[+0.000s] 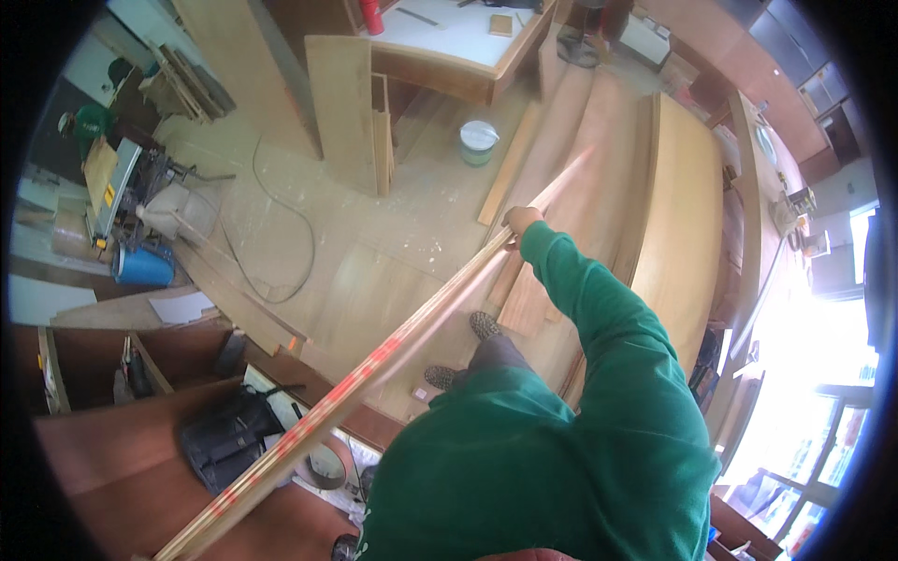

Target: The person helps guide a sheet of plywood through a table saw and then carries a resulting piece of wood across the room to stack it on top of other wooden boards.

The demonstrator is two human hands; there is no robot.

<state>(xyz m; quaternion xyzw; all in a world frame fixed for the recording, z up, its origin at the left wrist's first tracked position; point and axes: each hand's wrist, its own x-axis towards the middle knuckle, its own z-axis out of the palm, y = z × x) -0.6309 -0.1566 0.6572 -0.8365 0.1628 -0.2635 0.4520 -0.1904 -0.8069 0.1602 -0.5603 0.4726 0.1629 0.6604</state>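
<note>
My right hand [520,221] is stretched out ahead of me in a green sleeve, shut on a long thin wooden strip [374,360] with red marks along it. The strip runs on a slant from the lower left edge of the picture up past my hand toward the upper right, and its far end is blurred. My left hand is not visible. My two shoes [463,351] stand on the plywood floor below the strip.
Large plywood sheets [678,215] lean at the right. A white-lidded bucket [478,140] sits on the floor ahead, near upright boards [346,103] and a workbench [449,47]. At left are a saw machine [126,187], a blue drum [145,266] and a floor cable [281,215]. A black bag [224,435] lies at lower left.
</note>
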